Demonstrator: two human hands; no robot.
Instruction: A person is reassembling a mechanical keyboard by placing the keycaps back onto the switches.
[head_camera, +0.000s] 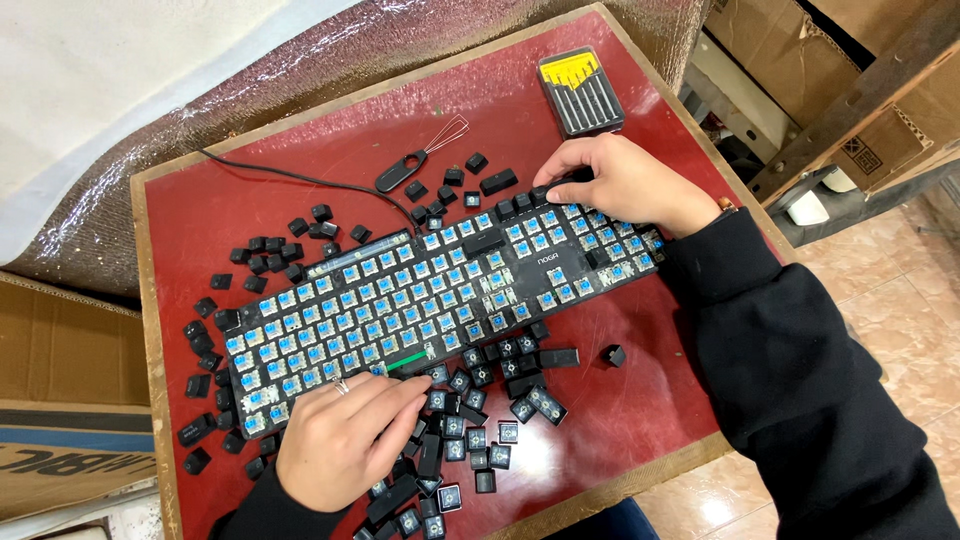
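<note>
While hands (350, 440) steady, keyboard (440, 295) — lengthwise left-right

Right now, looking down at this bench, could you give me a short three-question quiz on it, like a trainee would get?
1. True or false: most keycaps are off the keyboard, showing blue switches.
2. Which hand holds the green-handled tool? A) left hand B) right hand
3. Fill in: the screwdriver set lies at the red table's ____ edge.

Key: 1 true. 2 A. 3 far; it sits beyond the right hand, while the wire keycap puller lies beside the cable.
</note>
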